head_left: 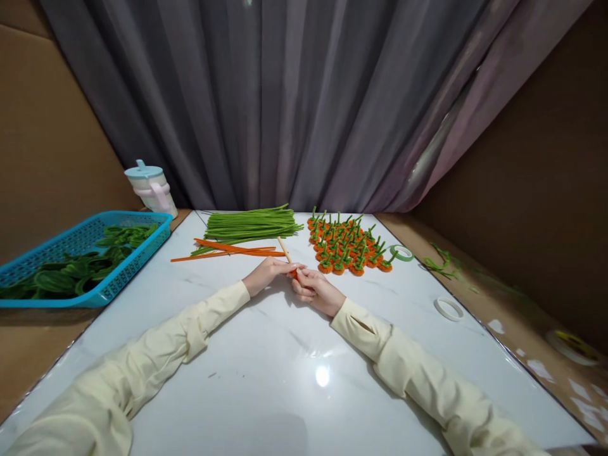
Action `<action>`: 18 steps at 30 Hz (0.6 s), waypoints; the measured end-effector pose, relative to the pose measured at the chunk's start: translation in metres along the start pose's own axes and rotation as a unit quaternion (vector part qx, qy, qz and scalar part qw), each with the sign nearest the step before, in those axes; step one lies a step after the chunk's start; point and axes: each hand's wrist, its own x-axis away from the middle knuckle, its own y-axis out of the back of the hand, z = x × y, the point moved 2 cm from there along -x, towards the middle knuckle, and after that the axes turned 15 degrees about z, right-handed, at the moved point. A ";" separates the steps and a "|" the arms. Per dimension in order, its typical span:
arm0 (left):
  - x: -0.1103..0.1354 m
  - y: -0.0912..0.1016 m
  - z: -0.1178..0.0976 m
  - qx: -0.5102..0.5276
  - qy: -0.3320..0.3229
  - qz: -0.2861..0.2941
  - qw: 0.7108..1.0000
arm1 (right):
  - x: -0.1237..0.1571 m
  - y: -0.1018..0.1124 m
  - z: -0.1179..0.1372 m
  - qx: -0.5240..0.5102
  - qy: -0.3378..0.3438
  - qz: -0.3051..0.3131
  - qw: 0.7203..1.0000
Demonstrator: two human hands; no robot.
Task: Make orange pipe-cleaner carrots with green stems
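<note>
Over the middle of the white table, my left hand [265,275] and my right hand [323,292] meet fingertip to fingertip. A thin wooden stick [284,248] slants up from between them, its lower end at my left fingers. A small bit of orange pipe cleaner [294,273] shows in the pinch of my right hand; most of it is covered by fingers. Just beyond lie loose orange pipe cleaners [232,248] and a thick bundle of green pipe cleaners [251,224]. Orange pieces with green stems [339,247] stand in rows to the right.
A blue basket [107,292] with green leaf shapes sits at the left edge. Behind it is a handled cup [152,189]. On the right are a green tape roll [401,253], a white tape roll [449,309] and paper scraps [540,370]. A grey curtain [266,107] hangs behind.
</note>
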 end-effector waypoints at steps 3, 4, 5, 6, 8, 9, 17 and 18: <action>0.000 0.002 0.005 0.016 -0.005 0.025 1.000 | 0.000 -0.001 0.000 -0.007 -0.012 0.013 1.000; 0.000 0.002 0.006 0.015 -0.008 0.034 0.999 | 0.000 -0.002 0.000 -0.010 -0.016 0.017 1.000; 0.001 0.003 0.006 0.011 -0.010 0.042 0.999 | 0.000 -0.002 -0.001 -0.013 -0.019 0.021 1.000; 0.001 0.004 0.006 0.006 -0.011 0.048 0.999 | 0.000 -0.002 -0.001 -0.015 -0.022 0.025 0.999; 0.002 0.004 0.004 0.000 -0.009 0.060 0.998 | 0.000 -0.002 -0.002 -0.018 -0.027 0.032 0.999; 0.003 0.005 0.003 0.000 -0.008 0.066 0.998 | 0.000 -0.002 -0.002 -0.018 -0.029 0.035 0.999; 0.003 0.004 -0.002 0.009 -0.014 0.106 0.994 | 0.000 -0.003 -0.002 -0.019 -0.030 0.050 0.998; 0.003 0.004 -0.002 0.003 -0.015 0.112 0.994 | 0.001 -0.003 -0.002 -0.018 -0.030 0.051 0.998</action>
